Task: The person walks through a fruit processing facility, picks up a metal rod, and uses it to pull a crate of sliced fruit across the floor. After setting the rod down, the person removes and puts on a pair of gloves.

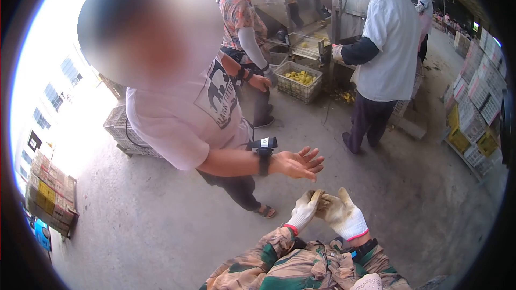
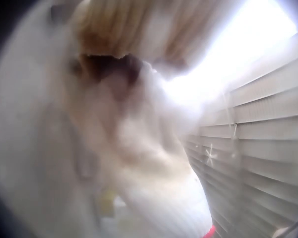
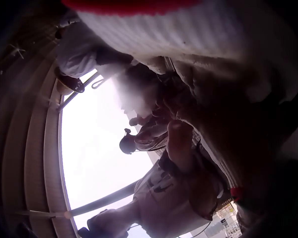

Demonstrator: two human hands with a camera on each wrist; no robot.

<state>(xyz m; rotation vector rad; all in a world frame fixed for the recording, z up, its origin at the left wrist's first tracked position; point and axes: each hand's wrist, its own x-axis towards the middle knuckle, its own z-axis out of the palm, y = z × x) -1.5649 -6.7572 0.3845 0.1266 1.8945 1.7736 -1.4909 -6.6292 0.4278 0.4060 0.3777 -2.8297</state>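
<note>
Both hands wear white knit gloves with red cuff edges and brown-stained fingers, and they meet in front of the body in the head view. The left hand lies against the fingers of the right hand. The right thumb points straight up. I cannot tell whether the left fingers hold the right glove. Stained, ribbed glove fingers cross the top of the left wrist view, blurred, above another gloved hand. Just beyond the hands, a facing person holds out a bare hand, palm up.
That person, in a white printed T-shirt, stands close at the left. Farther off, workers stand by a metal machine and a crate of yellow pieces. Stacked crates stand at right and left; concrete floor lies between.
</note>
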